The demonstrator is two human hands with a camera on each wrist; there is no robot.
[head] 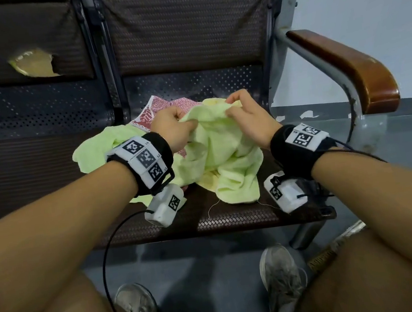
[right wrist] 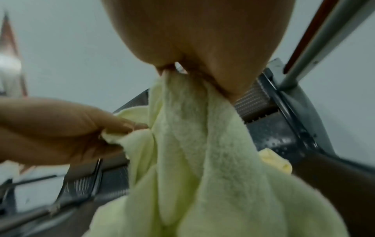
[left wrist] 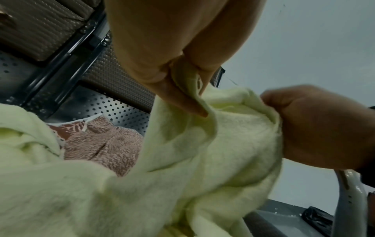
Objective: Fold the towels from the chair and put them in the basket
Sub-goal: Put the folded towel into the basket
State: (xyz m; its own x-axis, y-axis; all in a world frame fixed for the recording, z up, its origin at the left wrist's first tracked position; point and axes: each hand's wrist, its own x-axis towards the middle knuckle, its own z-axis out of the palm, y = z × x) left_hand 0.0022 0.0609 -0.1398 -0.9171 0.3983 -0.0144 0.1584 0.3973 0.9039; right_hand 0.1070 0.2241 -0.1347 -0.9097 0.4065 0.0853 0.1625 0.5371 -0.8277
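A pale lime-green terry towel (head: pixel 215 154) is lifted in a crumpled, loosely draped bunch above the dark woven seat of the bench (head: pixel 233 217), its lower folds resting on the seat. The left hand (head: pixel 173 128) and the right hand (head: pixel 249 116) sit close together, each pinching the towel's upper edge between thumb and fingers. The cloth hangs downward from that edge; bunched as it is, its long axis cannot be told. A pink-and-white patterned terry towel (head: pixel 157 110) lies behind it on the seat.
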